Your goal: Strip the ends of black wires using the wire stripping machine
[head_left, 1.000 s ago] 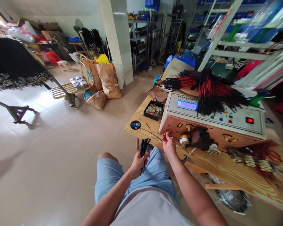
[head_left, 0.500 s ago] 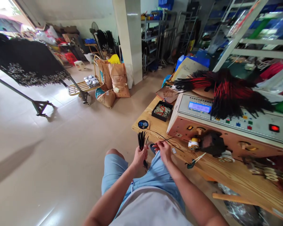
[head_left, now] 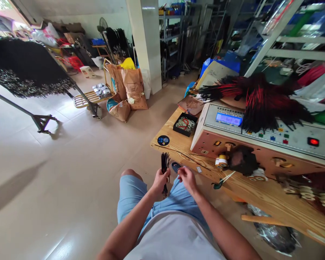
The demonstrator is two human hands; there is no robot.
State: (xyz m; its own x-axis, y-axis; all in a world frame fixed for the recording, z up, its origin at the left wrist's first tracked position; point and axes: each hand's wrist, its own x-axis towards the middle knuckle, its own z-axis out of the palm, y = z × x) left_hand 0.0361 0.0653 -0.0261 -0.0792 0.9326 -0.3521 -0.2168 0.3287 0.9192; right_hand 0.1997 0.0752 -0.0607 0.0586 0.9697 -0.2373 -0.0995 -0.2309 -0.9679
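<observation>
My left hand is closed around a bundle of thin black wires, held upright above my lap. A little red shows among the strands, and their lower ends stick out beneath the fist. To the right of it, my right hand has its fingers curled together, apart from the bundle. Whatever its fingertips may hold is too small to make out. Past my hands, a loose black wire lies along the front of the wooden table.
A control machine with a lit screen stands on the table, topped by a heap of black and red wires. Beside it sits a black box of pale rings. Brown sacks and a wheeled rack stand on the floor.
The thin wire that stuck out from my right hand no longer shows there. The left hand still grips the bundle, which is turned slightly. The view has shifted a little.
</observation>
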